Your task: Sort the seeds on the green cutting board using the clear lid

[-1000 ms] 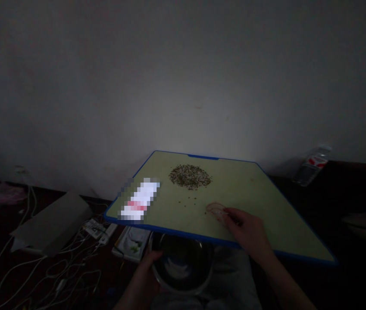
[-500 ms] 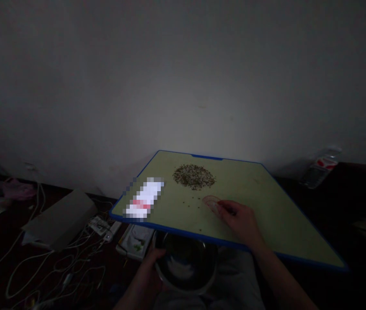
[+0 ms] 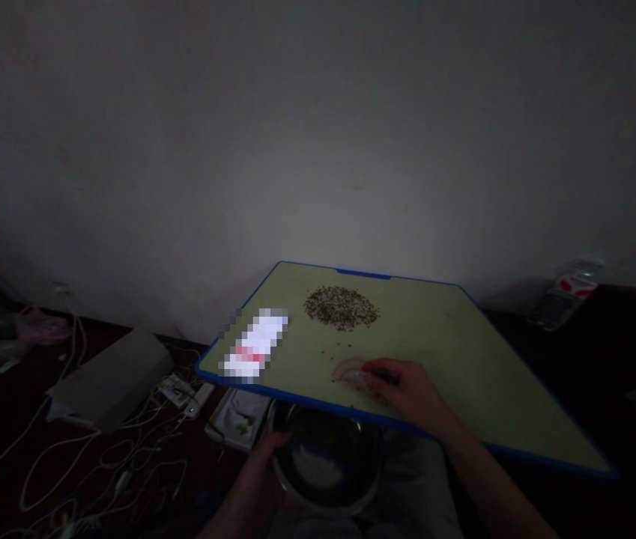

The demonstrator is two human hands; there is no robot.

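My right hand (image 3: pixel 399 385) is closed on a clear protractor (image 3: pixel 347 369) with pinkish markings, held low over the near part of the pale green board (image 3: pixel 464 359). Just beyond it lies a heap of small mixed grains or seeds (image 3: pixel 341 308), with a few loose ones between heap and protractor. Below the board's near edge, my left hand (image 3: pixel 270 468) grips the left rim of a shiny metal bowl (image 3: pixel 326 468), thumb over the rim. The bowl's inside is dark and I cannot make out what it holds.
A bright, pixelated rectangle (image 3: pixel 255 344) lies on the board's left side. On the floor at left are a grey box (image 3: pixel 112 378), tangled white cables (image 3: pixel 120 479), a power strip (image 3: pixel 197 400) and a pink bag (image 3: pixel 42 326). A clear package (image 3: pixel 568 296) stands by the wall at right.
My right hand has drawn the protractor nearer and to the left, toward the board's near edge. The left hand still holds the bowl. The view has shifted slightly.
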